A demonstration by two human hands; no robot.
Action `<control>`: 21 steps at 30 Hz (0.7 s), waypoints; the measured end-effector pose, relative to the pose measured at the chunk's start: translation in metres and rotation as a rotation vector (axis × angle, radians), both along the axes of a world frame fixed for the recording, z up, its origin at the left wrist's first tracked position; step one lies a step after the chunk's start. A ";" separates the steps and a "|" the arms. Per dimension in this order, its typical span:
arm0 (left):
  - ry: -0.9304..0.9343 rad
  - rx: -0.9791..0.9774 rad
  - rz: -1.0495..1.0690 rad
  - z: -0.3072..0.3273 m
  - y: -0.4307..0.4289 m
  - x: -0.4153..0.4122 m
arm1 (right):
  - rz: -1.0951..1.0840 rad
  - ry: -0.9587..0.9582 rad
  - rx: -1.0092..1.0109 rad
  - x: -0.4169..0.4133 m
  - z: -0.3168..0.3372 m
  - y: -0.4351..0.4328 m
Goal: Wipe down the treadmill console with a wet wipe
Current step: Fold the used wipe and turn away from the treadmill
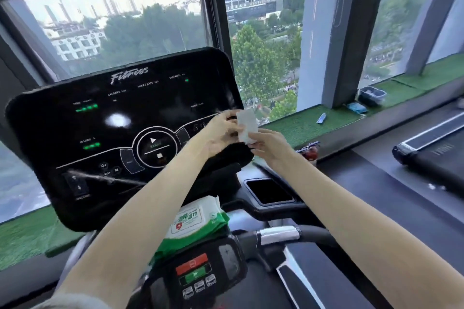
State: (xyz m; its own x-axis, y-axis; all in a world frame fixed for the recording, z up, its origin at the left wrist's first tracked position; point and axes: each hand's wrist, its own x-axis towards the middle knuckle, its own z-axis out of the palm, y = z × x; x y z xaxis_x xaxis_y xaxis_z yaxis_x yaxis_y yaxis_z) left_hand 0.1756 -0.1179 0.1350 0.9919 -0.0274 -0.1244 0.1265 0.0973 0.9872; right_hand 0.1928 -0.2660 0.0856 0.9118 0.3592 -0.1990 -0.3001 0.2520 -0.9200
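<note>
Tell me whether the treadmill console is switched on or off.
On: green lights glow on the console, at left and upper right.

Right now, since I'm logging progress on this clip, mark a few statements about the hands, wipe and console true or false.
1. The left hand and the right hand both pinch the white wipe. True.
2. The wipe pack is being held up in the air. False: it lies just below the console.
3. Green lights glow on the console. True.
4. The white wipe covers the start button. False: it is held by the console's right edge, clear of that button.
</note>
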 end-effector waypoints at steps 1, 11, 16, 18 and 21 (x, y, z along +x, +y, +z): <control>0.015 0.021 -0.034 -0.005 -0.002 -0.005 | -0.067 0.021 0.000 -0.008 -0.004 -0.005; 0.174 0.196 -0.267 -0.075 -0.093 -0.074 | -0.414 0.171 -0.088 -0.128 -0.058 -0.089; 0.218 0.205 -0.474 -0.106 -0.167 -0.114 | -0.670 0.260 -0.106 -0.205 -0.080 -0.154; 0.215 0.231 -0.560 -0.112 -0.195 -0.127 | -0.765 0.270 -0.136 -0.232 -0.084 -0.179; 0.208 0.248 -0.724 -0.123 -0.260 -0.162 | -0.937 0.296 -0.119 -0.292 -0.091 -0.235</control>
State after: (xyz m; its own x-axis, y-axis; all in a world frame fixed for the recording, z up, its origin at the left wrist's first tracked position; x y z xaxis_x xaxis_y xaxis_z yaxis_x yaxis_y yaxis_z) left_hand 0.0138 -0.3775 0.0123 0.6940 -0.6038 -0.3922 0.2586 -0.2993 0.9184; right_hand -0.0995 -0.5014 -0.0056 0.7248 -0.5191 -0.4529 -0.2490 0.4156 -0.8748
